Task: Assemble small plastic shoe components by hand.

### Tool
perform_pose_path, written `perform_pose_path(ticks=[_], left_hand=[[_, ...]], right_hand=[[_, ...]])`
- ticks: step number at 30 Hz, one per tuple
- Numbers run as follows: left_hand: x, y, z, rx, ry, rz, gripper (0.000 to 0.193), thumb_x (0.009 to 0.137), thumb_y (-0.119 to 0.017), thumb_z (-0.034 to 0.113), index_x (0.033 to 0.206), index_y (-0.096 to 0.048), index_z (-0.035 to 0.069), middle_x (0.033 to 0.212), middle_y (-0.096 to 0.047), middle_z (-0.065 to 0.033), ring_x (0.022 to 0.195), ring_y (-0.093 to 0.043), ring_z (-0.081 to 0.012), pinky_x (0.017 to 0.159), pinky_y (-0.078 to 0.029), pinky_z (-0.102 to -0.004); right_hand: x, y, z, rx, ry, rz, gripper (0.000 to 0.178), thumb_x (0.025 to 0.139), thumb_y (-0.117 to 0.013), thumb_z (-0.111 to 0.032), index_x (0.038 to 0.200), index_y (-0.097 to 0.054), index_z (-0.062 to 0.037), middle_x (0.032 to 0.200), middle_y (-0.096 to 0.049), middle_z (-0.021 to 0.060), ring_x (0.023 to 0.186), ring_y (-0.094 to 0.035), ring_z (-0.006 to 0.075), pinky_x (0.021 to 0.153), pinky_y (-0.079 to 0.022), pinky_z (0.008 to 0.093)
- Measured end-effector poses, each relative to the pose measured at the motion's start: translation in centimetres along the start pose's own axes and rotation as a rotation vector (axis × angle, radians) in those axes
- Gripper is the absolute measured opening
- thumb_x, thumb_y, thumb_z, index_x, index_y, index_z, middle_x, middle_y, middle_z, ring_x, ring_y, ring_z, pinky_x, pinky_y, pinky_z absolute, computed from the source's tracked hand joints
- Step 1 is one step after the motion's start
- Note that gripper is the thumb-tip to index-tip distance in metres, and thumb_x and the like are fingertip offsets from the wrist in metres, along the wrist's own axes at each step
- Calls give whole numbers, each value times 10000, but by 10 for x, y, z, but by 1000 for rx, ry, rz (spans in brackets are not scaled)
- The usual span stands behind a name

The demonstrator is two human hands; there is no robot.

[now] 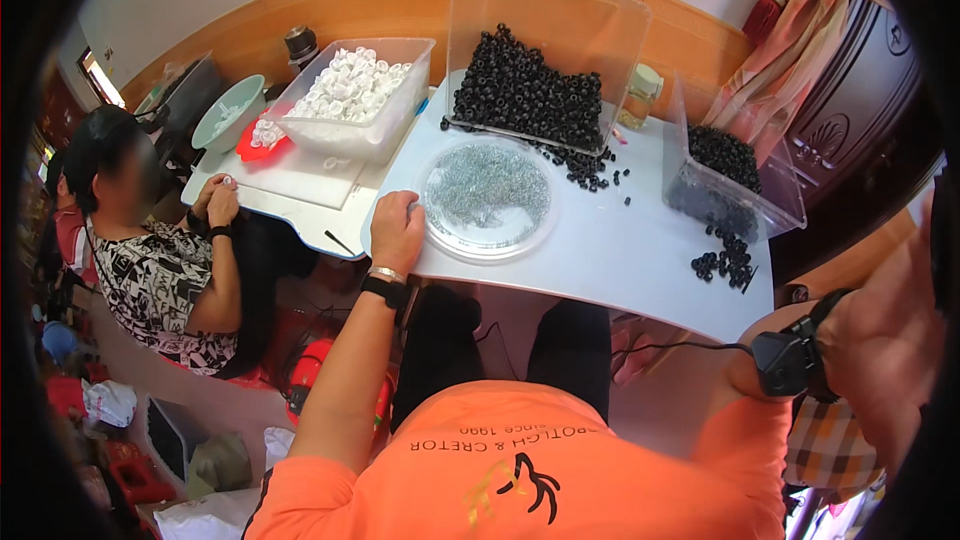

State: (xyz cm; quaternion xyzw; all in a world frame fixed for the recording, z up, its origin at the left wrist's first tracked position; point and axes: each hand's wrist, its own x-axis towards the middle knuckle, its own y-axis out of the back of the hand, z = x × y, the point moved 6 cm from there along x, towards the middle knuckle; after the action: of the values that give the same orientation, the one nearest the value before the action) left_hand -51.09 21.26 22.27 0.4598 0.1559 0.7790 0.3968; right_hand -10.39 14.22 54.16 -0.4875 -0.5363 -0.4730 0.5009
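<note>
My left hand [397, 230] rests at the table's front edge with its fingers curled closed, just left of a round clear tray [437, 225] of small silvery pieces. Whatever those fingers may hold is hidden. At the right rim, my right hand [885, 315] is raised close up, its fingers out of sight. A black device is strapped to that wrist. Behind the round tray, a clear bin [550, 0] lies tipped on its side, and small black ring-shaped parts [540, 80] spill from it onto the white table [620, 250].
Another clear bin [690, 202] of black parts stands at the right, with a loose pile [725, 262] before it. A jar [640, 95] stands near the wall. Left, a person [160, 250] works beside a bin [350, 135] of white parts. A black cable [670, 346] runs to my right wrist.
</note>
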Motion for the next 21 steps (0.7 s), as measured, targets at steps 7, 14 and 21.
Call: perform_pose_path(ticks=[7,14,21], left_hand=[[3,-1,4,4,-3,15,152,810,-574,99,929,-615,13,909,-620,-164,913,-564,-352,828,-448,-444],[5,3,2,5,-35,48,161,800,-580,98,928,-623,10,911,-622,-168,913,-568,-368,829,-449,-444],[5,-2,7,-12,-18,12,160,785,-599,71,931,-614,7,938,-620,-181,925,-561,-378,828,-454,-447]], right_hand=[[-11,13,-11,-51,-7,-46,485,862,-560,-260,1181,-560,105,1081,-618,269,878,-614,308,721,-500,334],[32,16,6,-42,194,-213,487,863,-562,-264,1176,-560,109,1071,-619,272,870,-613,311,716,-500,338],[104,38,-2,-230,528,-343,490,864,-564,-268,1172,-559,112,1062,-620,275,863,-613,314,711,-500,342]])
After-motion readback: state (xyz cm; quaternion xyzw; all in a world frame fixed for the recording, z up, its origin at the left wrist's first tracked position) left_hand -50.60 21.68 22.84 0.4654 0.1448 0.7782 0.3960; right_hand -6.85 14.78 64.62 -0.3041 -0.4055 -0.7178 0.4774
